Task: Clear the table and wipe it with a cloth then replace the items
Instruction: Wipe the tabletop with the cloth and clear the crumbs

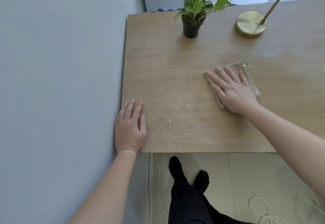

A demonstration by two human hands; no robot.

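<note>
A wooden table (202, 54) fills the middle of the head view. My right hand (230, 90) lies flat, fingers spread, pressing a folded beige cloth (251, 81) onto the tabletop right of centre. My left hand (131, 127) rests flat and empty on the table's near left corner, beside the wall. Small white crumbs (174, 116) are scattered on the wood between the two hands. A green plant in a black pot (190, 27) and a round brass lamp base (250, 24) with a slanted stem stand at the far side of the table.
A grey wall (61, 83) runs along the table's left edge. Below the near edge I see my dark-trousered legs (186, 193) on a pale tiled floor, with a white cord (263, 211) looped at the right.
</note>
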